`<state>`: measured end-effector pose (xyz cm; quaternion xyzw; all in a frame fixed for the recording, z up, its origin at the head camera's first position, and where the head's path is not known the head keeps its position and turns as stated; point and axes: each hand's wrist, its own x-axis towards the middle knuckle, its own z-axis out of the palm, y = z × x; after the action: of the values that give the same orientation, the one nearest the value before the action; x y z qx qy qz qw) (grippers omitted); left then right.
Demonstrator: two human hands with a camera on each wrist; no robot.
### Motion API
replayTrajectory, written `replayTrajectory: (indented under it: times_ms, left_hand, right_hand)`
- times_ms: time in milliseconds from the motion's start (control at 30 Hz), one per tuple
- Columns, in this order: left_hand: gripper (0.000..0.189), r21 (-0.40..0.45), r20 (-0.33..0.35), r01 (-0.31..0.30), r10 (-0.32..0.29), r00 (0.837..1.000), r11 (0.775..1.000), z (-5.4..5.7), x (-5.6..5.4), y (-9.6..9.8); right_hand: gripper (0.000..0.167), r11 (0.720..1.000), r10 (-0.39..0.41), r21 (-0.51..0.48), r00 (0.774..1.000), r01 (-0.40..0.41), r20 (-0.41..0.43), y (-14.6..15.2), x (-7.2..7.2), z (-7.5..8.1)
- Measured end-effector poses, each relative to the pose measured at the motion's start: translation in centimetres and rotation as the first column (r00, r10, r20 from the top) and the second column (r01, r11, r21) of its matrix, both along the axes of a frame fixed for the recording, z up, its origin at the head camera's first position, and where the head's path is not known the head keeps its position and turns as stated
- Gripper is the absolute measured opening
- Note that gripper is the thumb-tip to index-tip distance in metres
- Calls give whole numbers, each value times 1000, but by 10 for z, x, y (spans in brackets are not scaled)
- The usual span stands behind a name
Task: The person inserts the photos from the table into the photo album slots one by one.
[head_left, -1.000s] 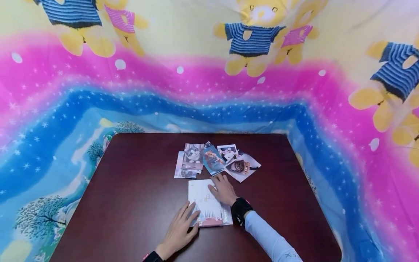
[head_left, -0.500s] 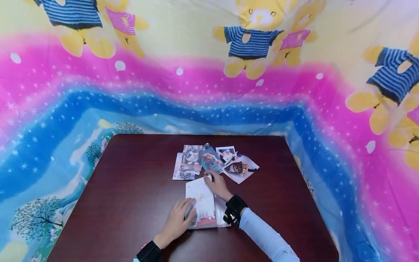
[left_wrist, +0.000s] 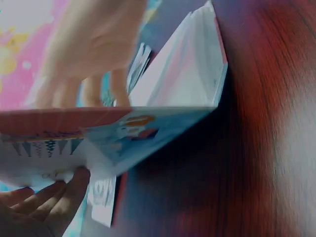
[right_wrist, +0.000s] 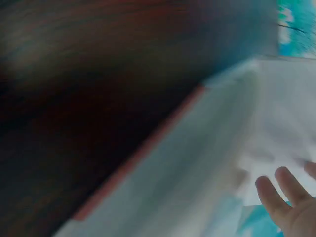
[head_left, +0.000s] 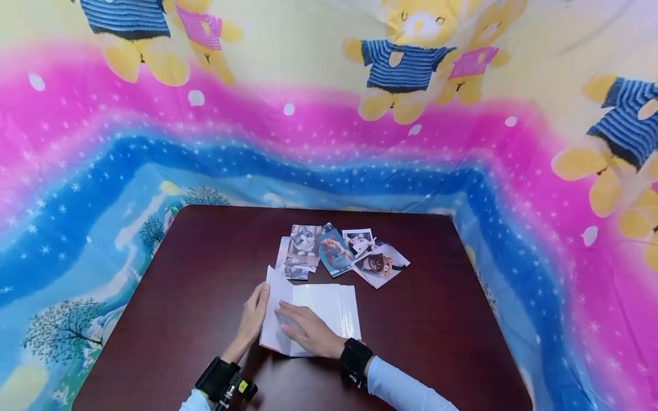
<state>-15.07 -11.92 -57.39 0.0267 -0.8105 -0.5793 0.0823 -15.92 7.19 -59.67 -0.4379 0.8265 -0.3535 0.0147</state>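
The dark red-brown table [head_left: 195,297] stands against a hanging cloth [head_left: 288,137] printed with bears, snowflakes and trees. Loose picture cards lie in an overlapping row just beyond the booklet: a grey-and-white cat card [head_left: 304,240] at the left, a blue card [head_left: 334,254] with an orange animal, a small white-bordered card [head_left: 358,240], and a tilted cat card [head_left: 381,265] at the right. From the head view, the raised corner of the booklet reaches close to the leftmost cards; contact cannot be determined.

The booklet [head_left: 321,305] rests open on the near-middle part of the table. Its left cover stands tilted up; the inner faces are white, with a glossy strip toward the right edge. The outer face of the cover carries a red band, pennants and a blue picture area.

The left hand [head_left: 253,314] supports the cover from outside with extended fingers. The right hand [head_left: 311,331] has its fingers straight and apart over the inner face, obstructing the fold; whether the fingertips touch cannot be determined.
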Motion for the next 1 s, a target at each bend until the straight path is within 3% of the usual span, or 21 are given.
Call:
replayTrajectory:
  times_ms: [67,200,400,500,633,767,933,1000]
  left_hand:
    - [45,10,17,3,-3,1000,1000,-4,2,-7]
    - [53,-18,-11,20,-20,1000,1000,-14,5,-23]
    - [67,-121,-65,-31,23,998,992,-29,4,-41]
    - [66,-184,-88,-72,56,995,980,-38,5,-45]
    - [52,-269,-80,-81,62,995,960,-49,7,-47]
    - [46,-388,-101,-87,51,994,917,-61,9,-44]
    - [55,-567,-160,-96,5,987,818,-72,12,-36]
    - [56,-600,-166,-91,-13,986,795,-75,14,-34]
  right_hand:
    - [46,996,33,85,997,-27,-72,2,6,-8]
    - [46,981,63,189,988,-36,-138,14,8,-16]
    - [46,963,7,261,965,63,-261,45,-8,-25]
    - [47,945,-36,302,958,126,-285,64,-16,-30]
    - [51,915,-70,370,965,163,-251,85,-20,-34]
    - [53,913,-74,375,969,160,-234,96,-17,-37]
    - [53,920,-76,352,962,169,-263,98,-15,-38]
    - [53,918,-74,357,961,171,-268,99,-15,-39]
